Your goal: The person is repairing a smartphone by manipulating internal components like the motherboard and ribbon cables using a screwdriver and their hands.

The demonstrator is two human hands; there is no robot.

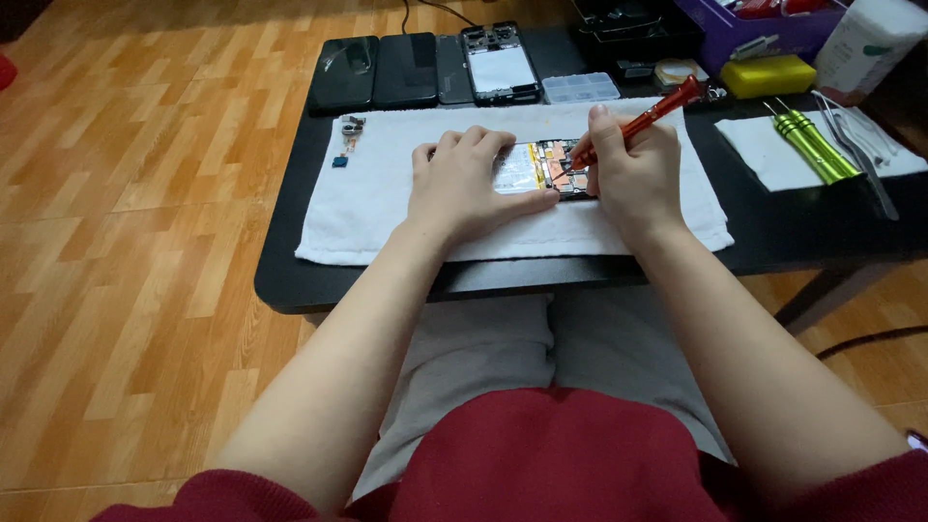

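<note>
The white towel [387,208] lies bare to the left of the left hand [464,184], apart from a few small loose parts [346,135] near its far left corner, so a hand could pass there. Its near strip along the bench [290,280] edge is also free. Behind the towel, a row of 4 phones [425,70] and a clear parts box [580,88] block the far side. To the right of the right hand [628,174], the slanting red screwdriver [652,114] juts outward. Further right, 2 green drivers [817,145] and tweezers [860,145] cover a white cloth [764,159], with a yellow block [768,75] behind; a narrow dark strip of bench separates towel and cloth.
</note>
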